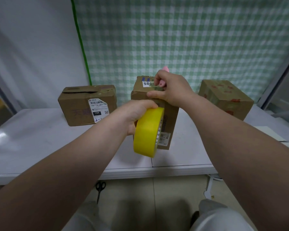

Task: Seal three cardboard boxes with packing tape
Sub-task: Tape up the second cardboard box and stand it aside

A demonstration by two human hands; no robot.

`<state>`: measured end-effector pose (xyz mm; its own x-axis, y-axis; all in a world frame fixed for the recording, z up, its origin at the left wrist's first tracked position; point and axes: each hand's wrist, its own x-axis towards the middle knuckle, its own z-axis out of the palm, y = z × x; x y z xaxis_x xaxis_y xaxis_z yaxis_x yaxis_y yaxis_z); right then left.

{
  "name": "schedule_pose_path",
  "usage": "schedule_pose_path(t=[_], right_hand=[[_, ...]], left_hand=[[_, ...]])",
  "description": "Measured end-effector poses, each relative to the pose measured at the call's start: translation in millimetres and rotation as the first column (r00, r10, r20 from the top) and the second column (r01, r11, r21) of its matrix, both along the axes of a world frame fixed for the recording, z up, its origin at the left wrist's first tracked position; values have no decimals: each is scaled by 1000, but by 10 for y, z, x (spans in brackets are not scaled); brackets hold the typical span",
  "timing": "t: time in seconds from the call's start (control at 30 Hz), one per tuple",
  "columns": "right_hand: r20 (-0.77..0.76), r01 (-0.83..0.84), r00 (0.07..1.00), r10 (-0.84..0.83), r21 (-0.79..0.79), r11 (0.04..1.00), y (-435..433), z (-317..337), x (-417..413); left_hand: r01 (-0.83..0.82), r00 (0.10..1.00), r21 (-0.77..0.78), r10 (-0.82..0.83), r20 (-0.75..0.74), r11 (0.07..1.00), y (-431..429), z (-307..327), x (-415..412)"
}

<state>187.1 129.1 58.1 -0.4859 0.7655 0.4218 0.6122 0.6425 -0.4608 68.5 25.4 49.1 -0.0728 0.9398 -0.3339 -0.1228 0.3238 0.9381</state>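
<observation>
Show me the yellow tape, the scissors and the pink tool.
yellow tape (147, 132), head view, on its broad outer face.
scissors (99, 192), head view, near the pivot below the handles.
pink tool (165, 69), head view, on its top end.

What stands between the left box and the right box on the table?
The tall middle box, with the yellow tape roll held in front of it; head view.

A white table (40, 139) spans the middle. Green-checked cloth (190, 39) hangs at twelve o'clock, a pale wall (32, 39) at ten. Scissors (99, 191) lie on the tiled floor (132, 189) at six.
</observation>
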Motion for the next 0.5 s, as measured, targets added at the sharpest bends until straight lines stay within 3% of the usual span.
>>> schedule_pose_path(t=[0.17, 0.4, 0.5], right_hand=[[-254, -10, 967, -23, -127, 992, -25, 121, 23], [-501, -159, 863, -58, -379, 912, -146, 211, 168], [-464, -210, 886, 4, -394, 895, -197, 177, 196]], left_hand=[[-26, 998, -3, 25, -58, 1000, 5, 2, 22], [-54, 997, 8, 54, -46, 999, 45, -11, 0], [-60, 997, 14, 61, -48, 998, 54, -16, -4]])
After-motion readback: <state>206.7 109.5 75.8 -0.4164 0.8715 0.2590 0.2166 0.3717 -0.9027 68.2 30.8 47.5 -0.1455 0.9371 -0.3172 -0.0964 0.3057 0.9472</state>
